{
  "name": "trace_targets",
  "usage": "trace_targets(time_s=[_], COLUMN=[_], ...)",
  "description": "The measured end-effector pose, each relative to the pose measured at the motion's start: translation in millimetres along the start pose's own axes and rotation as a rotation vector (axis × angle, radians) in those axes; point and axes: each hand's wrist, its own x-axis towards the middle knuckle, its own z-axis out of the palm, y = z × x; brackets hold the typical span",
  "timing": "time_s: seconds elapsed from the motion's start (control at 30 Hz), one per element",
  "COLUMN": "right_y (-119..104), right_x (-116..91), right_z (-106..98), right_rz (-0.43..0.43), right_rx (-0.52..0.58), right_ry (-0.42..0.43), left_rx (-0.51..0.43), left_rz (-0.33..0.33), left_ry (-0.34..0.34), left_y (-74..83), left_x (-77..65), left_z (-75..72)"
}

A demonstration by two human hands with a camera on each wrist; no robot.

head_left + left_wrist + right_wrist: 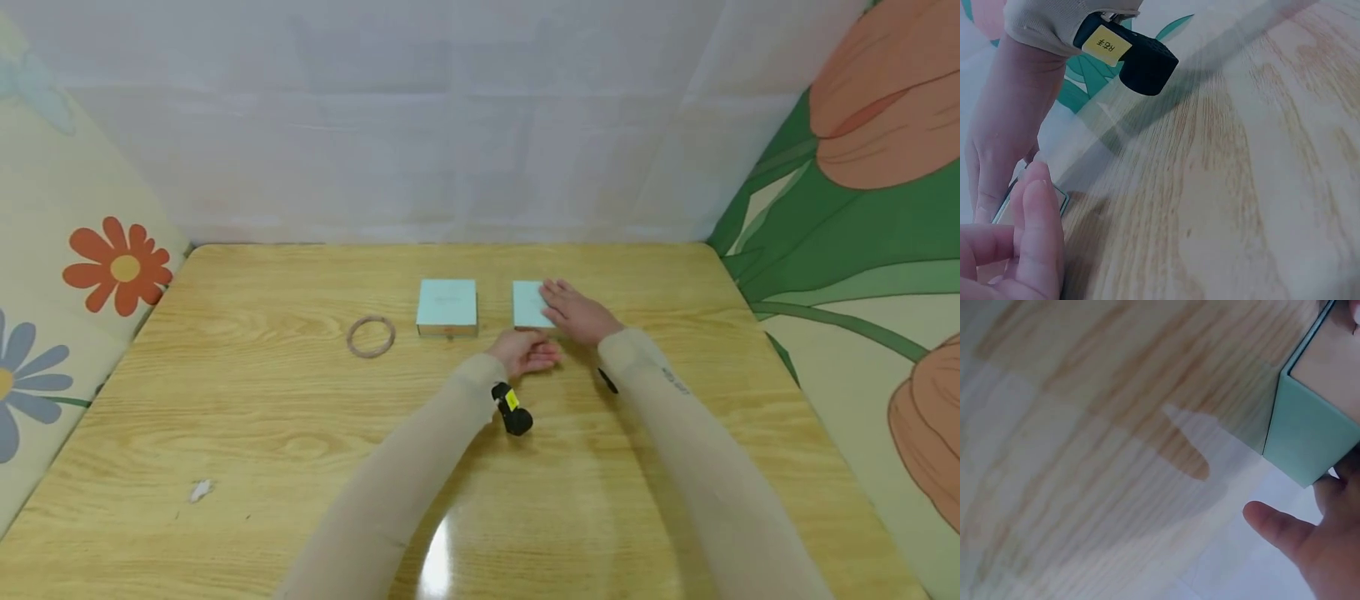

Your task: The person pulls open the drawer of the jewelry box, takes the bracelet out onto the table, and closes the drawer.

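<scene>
Right pale-blue box: toward the surface's far edge, right of centre. Right grip nearer, fingers straight over its top. Left grip empty, fingers loosely extended, at its near face; contact unclear.

From my remote station I count one table; on it, two light-blue boxes, one ring and one white scrap; above it, two hands and two black wrist cameras.
</scene>
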Motion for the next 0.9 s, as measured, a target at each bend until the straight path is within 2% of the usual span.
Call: trace_targets(time_s=[0.27, 0.5, 0.9], right_y=[1.9, 2.2, 4.6], right_x=[2.1, 2.2, 3.0], right_z=[-0.9, -0.9, 1.2], right_rz=[-0.007, -0.01, 0.002], right_rx=[-0.012, -0.002, -0.02], right_ry=[-0.002, 0.003, -0.013], left_rx=[-0.013, -0.028, 0.018], left_rz=[-0.004, 0.026, 0.049], left_ry=[0.004, 0.024, 0.038], left_y=[1.2, -1.1, -6.1], left_x=[-4.3, -7.3, -10.4], left_z=[0.9, 2.2, 2.6])
